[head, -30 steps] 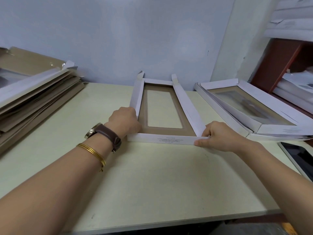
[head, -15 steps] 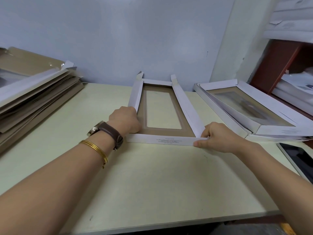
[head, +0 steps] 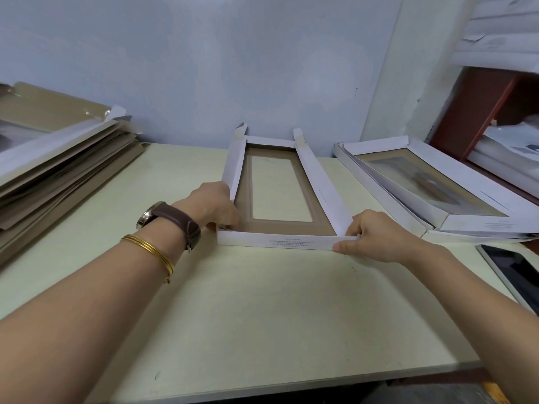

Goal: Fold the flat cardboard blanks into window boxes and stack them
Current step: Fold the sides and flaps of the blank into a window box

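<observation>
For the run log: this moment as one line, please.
left hand: grips near-left corner | right hand: pinches near-right corner | window box: half-folded, on table

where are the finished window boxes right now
In the head view the finished window boxes lie stacked at the right side of the table, right of the half-folded box and just behind the dark tablet.

The left hand [head: 214, 207] has rolled slightly at the wrist and pressed further into the box [head: 291, 242] corner beneath it.
</observation>
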A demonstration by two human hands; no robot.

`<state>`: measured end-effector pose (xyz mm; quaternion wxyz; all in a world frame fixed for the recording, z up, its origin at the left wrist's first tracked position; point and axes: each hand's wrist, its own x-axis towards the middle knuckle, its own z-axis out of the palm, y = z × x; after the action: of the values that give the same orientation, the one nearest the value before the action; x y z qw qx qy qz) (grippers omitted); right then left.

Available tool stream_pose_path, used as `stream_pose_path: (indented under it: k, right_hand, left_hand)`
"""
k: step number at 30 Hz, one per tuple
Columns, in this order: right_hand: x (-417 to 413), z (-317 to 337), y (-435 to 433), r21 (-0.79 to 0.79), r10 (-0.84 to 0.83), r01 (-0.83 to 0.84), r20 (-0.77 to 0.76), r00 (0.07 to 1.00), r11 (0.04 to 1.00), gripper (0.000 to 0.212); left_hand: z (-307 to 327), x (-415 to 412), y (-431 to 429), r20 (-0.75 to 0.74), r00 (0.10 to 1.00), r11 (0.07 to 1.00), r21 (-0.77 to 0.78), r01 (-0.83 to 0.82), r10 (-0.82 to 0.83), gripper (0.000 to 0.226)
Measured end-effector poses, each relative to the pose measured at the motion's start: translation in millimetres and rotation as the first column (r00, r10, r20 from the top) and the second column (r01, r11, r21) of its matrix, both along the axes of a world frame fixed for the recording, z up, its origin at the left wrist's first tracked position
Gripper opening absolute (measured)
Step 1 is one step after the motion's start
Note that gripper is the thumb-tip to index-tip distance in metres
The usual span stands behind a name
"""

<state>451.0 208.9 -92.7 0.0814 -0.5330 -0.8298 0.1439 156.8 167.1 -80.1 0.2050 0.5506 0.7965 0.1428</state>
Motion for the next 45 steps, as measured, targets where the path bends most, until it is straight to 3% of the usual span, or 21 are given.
stream_pose_path:
  k: [6,16,22,32,39,45]
  right_hand:
    - [0.3,-0.4,0.4,0.001,0.007,-0.007,-0.007,1.000,1.000,0.047]
    - [0.7,-0.6,1.0,0.001,0.000,0.000,0.008,1.000,1.000,0.045]
    - [0.0,0.0,0.8,0.005,0.000,0.000,0.005,1.000,1.000,0.042]
    - [1.1,0.3,1.1,-0.003,0.011,-0.011,0.017,1.000,1.000,0.048]
    - [0.3,0.7,0.6,-0.003,0.007,-0.007,0.020,1.000,1.000,0.047]
    - [0.3,1.9,-1.9,-0.009,0.003,-0.003,0.019,1.000,1.000,0.046]
  left_hand:
    - [3.7,-5.0,-3.9,0.133,0.991,1.000,0.008,-0.014,0.013,0.011]
    - [6.3,-9.7,-8.0,0.193,0.981,1.000,-0.024,-0.020,0.024,0.007]
    - [6.1,-14.4,-7.1,0.191,0.981,1.000,-0.023,0.018,-0.013,0.008]
    - [17.4,-21.4,-13.4,0.368,0.925,0.976,-0.145,0.160,-0.097,0.013]
    - [12.0,-9.8,-8.6,0.184,0.980,0.984,-0.147,0.101,-0.073,0.009]
    - [10.8,-3.3,-7.9,0.122,0.985,0.977,-0.158,0.145,-0.126,0.025]
